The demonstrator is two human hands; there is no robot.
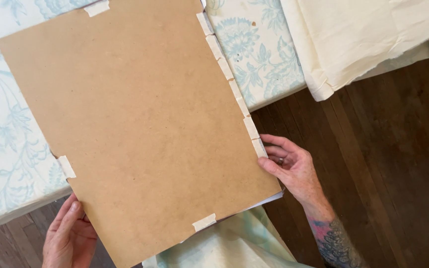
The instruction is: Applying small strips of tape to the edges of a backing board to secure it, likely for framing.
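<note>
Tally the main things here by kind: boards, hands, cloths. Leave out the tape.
brown board: 1
hands: 2 (left hand, right hand)
cloths: 3 (floral cloth, cream cloth, pale green cloth)
Total: 6

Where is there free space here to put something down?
The dark wood floor right of the right hand and below the cream cloth is bare. A floral cloth strip shows between board and cream cloth. The board covers the middle; the left hand holds its bottom edge.
</note>
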